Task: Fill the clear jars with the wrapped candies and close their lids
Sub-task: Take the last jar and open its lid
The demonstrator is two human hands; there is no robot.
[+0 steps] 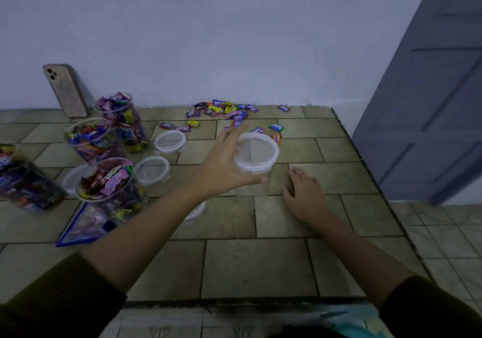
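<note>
Gripping a clear jar [251,183] by its top, the left hand [224,165] is curling its fingers [234,132] round the far side of the white-rimmed lid [257,152], thumb hooking the near side. The jar's see-through body is blurring into the tiles below, so I cannot tell whether its base is touching the counter [260,267], nor what is inside.

The right hand [303,194] is lying flat on the counter just beside the jar, its fingers straight and spread, holding nothing.

Over on the left, a candy-packed jar [18,178] is being cut off by the frame edge. Three filled jars [109,181] are standing open-topped near it, crammed with bright wrappers. One half-hidden lid [73,178] is peeking out from behind the nearest of them, and a covered lid [197,211] is showing only a sliver under the left forearm. Two loose lids [170,141] are lying in plain view between the filled jars and the held one.

A blue-edged candy bag [83,222] is lying in front, its far end tucked behind the nearest filled jar. Wrapped candies [221,110] are lying scattered along the wall at the back of the counter, a few slipping out of sight behind the left hand. A phone [66,89] is leaning against the wall behind the filled jars. A grey-blue door [430,89] is standing beyond the counter's right edge, above a tiled floor [443,233]. Dark sleeves [52,298] are filling the bottom corners.
</note>
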